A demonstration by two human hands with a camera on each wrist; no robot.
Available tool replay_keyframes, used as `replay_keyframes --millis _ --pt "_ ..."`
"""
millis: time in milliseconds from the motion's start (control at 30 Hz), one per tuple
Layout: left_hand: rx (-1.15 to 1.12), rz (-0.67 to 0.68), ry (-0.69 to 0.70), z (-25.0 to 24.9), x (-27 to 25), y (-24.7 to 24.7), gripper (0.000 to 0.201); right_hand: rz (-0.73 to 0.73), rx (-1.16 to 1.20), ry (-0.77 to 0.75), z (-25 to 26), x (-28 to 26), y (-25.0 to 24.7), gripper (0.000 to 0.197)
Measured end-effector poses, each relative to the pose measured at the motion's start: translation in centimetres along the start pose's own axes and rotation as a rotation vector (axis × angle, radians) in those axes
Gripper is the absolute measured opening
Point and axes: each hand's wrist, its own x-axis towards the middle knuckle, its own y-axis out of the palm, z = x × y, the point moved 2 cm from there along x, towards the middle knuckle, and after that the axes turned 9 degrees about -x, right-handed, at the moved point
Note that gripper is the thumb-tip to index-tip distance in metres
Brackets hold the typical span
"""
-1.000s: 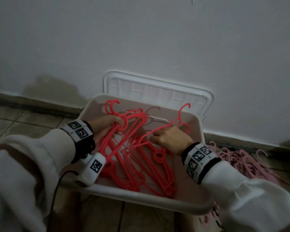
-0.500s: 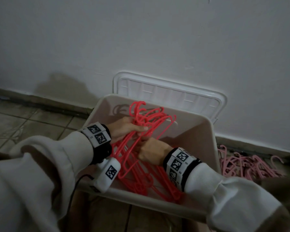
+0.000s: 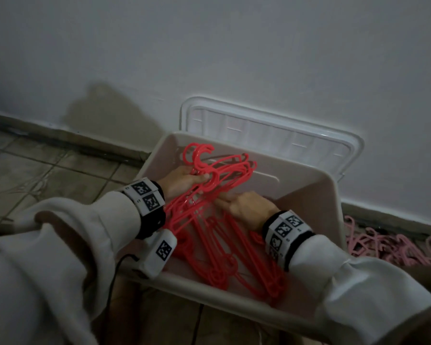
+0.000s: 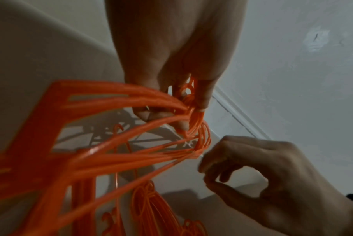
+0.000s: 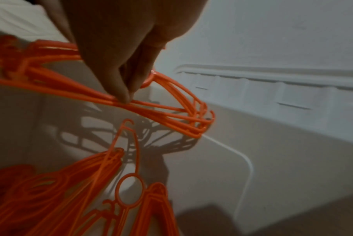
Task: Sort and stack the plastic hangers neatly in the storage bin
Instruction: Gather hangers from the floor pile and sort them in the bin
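Dim tiled floor (image 3: 60, 175) meets a white wall where a beige storage bin (image 3: 316, 195) stands, its clear lid (image 3: 271, 130) propped upright behind it. Inside the bin, the left hand (image 3: 182, 181) curls its fingers round the necks of a bunch of red hangers (image 3: 224, 175), hooks pointing toward the wall. The right hand (image 3: 246, 207), just beside it, pinches the arms of the same bunch with thumb and fingertips. More red hangers (image 3: 224, 257) lie stacked on the bin's bottom beneath both hands. A heap of pink hangers (image 3: 388, 247) rests on the floor to the right of the bin.
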Motion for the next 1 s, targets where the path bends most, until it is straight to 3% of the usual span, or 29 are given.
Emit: replay_keyframes --millis 100,200,333,533,733,1000 --pt "-0.006 -0.011 0.006 0.1 0.5 -1.3 0.013 0.23 0.088 0.139 -1.8 -0.7 1.0 0.041" --pt "-0.01 -0.039 -0.002 0.2 0.6 -2.2 0.012 0.363 0.105 0.223 -2.5 -0.5 3.9 0.033" --pt "-0.017 -0.06 -0.002 0.0 0.6 -3.0 0.012 0.478 0.229 0.336 -2.6 1.4 7.1 0.039" --pt "-0.02 -0.042 -0.006 0.0 0.9 -3.7 0.023 0.499 0.352 0.5 -1.1 5.3 11.0 0.076" --pt "-0.055 -0.027 -0.015 0.4 1.1 -3.7 0.014 0.488 0.325 0.587 0.4 7.4 12.9 0.054" --pt "-0.023 -0.019 0.014 -0.9 0.4 -3.3 0.017 0.294 0.635 0.616 -0.2 5.3 12.0 0.069"
